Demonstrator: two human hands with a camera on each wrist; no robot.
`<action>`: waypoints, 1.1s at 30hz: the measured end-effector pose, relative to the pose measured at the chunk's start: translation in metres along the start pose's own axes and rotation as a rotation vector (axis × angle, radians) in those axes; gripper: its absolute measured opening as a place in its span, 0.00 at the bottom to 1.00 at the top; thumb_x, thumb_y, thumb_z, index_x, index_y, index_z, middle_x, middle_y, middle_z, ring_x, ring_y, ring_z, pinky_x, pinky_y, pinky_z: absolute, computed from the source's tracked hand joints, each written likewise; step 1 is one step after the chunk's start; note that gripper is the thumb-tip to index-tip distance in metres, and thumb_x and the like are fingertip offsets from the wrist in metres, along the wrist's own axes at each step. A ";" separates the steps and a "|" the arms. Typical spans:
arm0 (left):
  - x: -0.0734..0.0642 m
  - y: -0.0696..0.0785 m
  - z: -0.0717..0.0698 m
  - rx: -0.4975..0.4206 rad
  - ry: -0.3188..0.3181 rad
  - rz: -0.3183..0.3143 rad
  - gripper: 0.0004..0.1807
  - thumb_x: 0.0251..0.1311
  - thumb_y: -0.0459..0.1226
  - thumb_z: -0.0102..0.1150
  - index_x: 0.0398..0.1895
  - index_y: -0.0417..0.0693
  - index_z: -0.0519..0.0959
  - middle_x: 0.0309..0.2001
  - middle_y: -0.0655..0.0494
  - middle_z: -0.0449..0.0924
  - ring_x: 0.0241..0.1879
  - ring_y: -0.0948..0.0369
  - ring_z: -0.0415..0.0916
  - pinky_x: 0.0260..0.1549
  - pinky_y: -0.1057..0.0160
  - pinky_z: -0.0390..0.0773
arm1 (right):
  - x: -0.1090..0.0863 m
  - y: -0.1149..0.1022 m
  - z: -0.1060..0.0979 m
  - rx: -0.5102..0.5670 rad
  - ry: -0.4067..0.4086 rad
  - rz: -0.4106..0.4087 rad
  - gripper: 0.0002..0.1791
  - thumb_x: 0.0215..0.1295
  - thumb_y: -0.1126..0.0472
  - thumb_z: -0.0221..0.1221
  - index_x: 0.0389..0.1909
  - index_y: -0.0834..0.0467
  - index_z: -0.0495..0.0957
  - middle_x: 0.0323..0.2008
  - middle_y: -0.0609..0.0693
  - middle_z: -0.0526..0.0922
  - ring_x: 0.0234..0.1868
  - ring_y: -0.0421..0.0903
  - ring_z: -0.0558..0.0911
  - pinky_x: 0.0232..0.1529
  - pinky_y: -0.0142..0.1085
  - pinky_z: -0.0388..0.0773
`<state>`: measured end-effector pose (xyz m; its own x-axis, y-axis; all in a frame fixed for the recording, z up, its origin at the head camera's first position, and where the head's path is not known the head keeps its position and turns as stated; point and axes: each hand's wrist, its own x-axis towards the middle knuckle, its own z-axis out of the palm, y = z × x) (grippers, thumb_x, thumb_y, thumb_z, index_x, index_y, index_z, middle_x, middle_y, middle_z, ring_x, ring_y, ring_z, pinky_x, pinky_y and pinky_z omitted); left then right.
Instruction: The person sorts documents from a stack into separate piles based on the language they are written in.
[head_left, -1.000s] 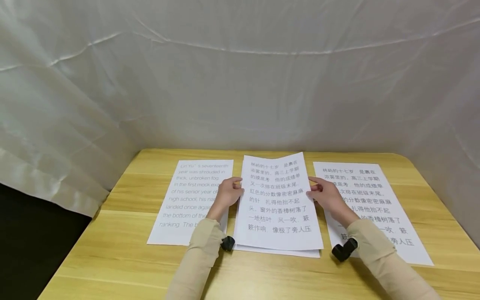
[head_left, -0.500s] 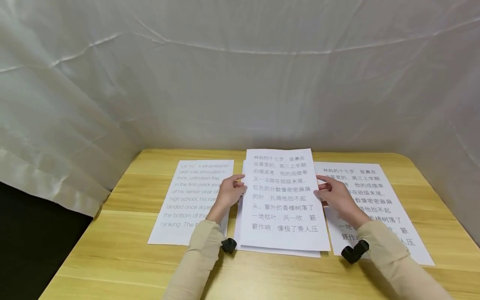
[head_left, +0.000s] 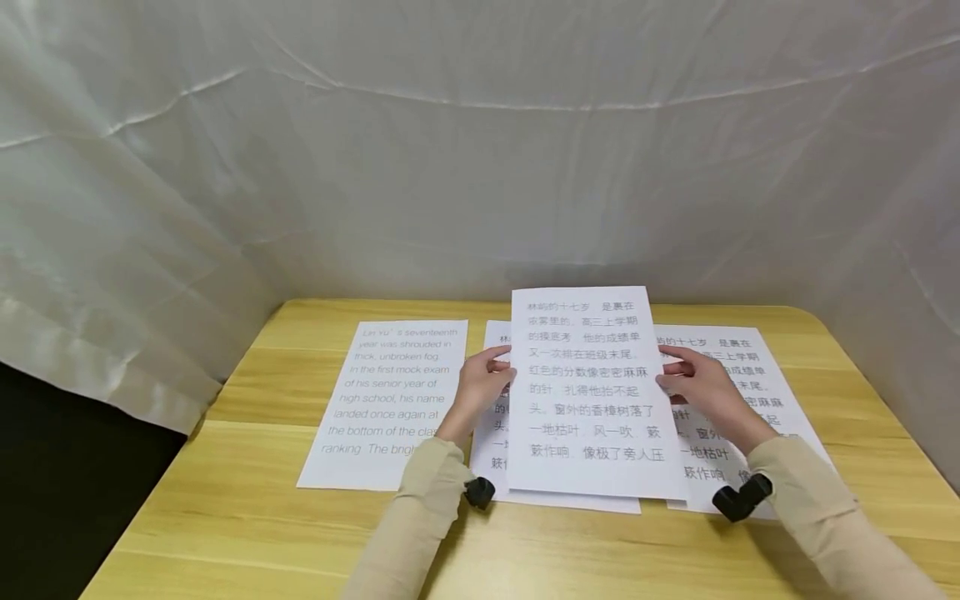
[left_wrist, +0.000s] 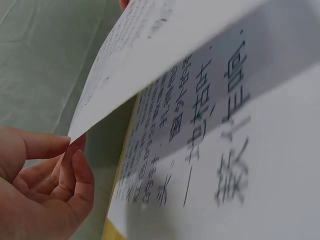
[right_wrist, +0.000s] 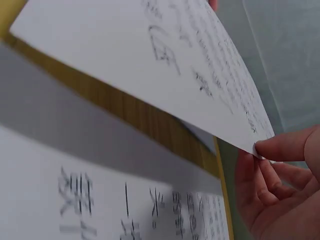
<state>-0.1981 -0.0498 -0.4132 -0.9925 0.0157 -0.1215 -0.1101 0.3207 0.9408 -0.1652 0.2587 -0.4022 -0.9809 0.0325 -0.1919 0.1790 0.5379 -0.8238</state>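
A white sheet of paper [head_left: 592,392] printed with Chinese text is held up above the table between both hands. The left hand [head_left: 480,387] pinches its left edge between thumb and fingers, as the left wrist view shows close up at the hand [left_wrist: 55,185]. On the opposite edge the right hand [head_left: 701,387] pinches the paper the same way; the right wrist view has that hand [right_wrist: 280,175] at its right side. Beneath the lifted sheet lies a middle sheet [head_left: 491,475] with Chinese print, mostly covered.
A sheet with English text [head_left: 382,408] lies on the left of the wooden table [head_left: 247,517]. Another Chinese-text sheet [head_left: 772,400] lies on the right, partly hidden by the right hand and the lifted paper. A pale curtain [head_left: 480,167] hangs behind the table.
Both hands have carried the sheet to the right and up, off the middle sheet. More of the middle sheet's left side shows, and the held sheet now overlaps the right sheet's left edge.
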 end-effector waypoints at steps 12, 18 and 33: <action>0.000 0.005 0.034 -0.043 -0.004 -0.036 0.24 0.59 0.28 0.60 0.60 0.46 0.77 0.34 0.54 0.78 0.29 0.62 0.77 0.31 0.68 0.80 | 0.011 0.032 -0.028 0.019 -0.073 0.051 0.39 0.68 0.59 0.59 0.74 0.61 0.52 0.51 0.62 0.72 0.42 0.47 0.79 0.42 0.34 0.80; 0.000 0.007 0.052 -0.067 -0.002 -0.035 0.23 0.58 0.28 0.61 0.59 0.45 0.78 0.32 0.56 0.78 0.26 0.63 0.77 0.29 0.69 0.79 | 0.012 0.043 -0.042 0.024 -0.082 0.069 0.40 0.68 0.59 0.59 0.75 0.62 0.50 0.53 0.63 0.71 0.44 0.48 0.77 0.41 0.33 0.80; -0.005 0.026 0.101 -0.144 0.029 -0.067 0.23 0.55 0.26 0.63 0.56 0.45 0.80 0.27 0.59 0.76 0.23 0.65 0.74 0.27 0.66 0.79 | 0.015 0.076 -0.083 0.055 -0.129 0.114 0.41 0.70 0.56 0.57 0.75 0.63 0.46 0.59 0.69 0.66 0.43 0.43 0.79 0.42 0.32 0.80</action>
<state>-0.1910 0.0546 -0.4200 -0.9836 -0.0289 -0.1782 -0.1805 0.1813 0.9667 -0.1724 0.3699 -0.4229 -0.9365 -0.0198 -0.3501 0.2961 0.4902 -0.8198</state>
